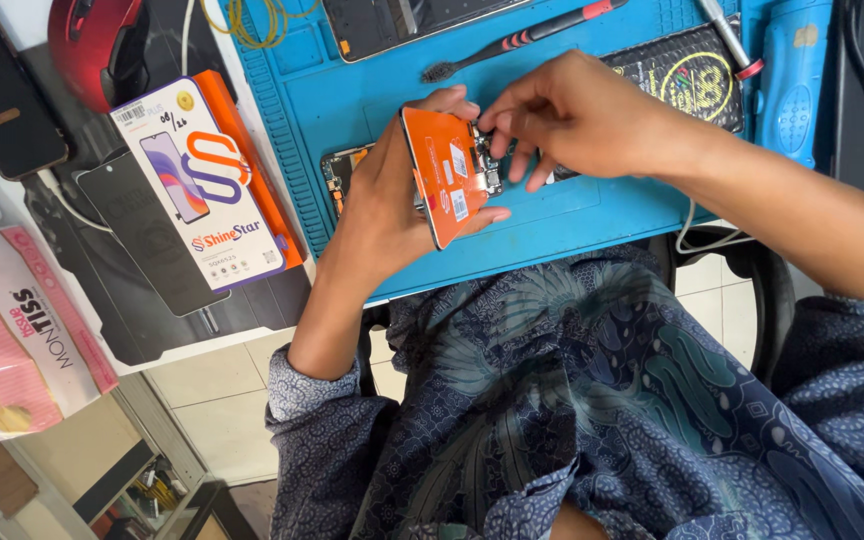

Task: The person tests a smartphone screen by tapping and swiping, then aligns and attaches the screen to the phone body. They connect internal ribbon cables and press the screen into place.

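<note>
Above the blue mat (572, 215) on the surface, the left hand (392, 195) grips an orange-backed phone part (444, 172) (tilted on edge) while the right hand (567, 115) pinches fingertips at its top end.

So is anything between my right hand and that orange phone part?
Nothing visible: the right hand already has its fingertips at the top edge of the orange phone part, which the left hand holds.

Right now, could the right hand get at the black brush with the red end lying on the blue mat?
Probably yes. The right hand works at the orange panel, and the black brush lies just beyond it on the blue mat, nothing between.
</note>
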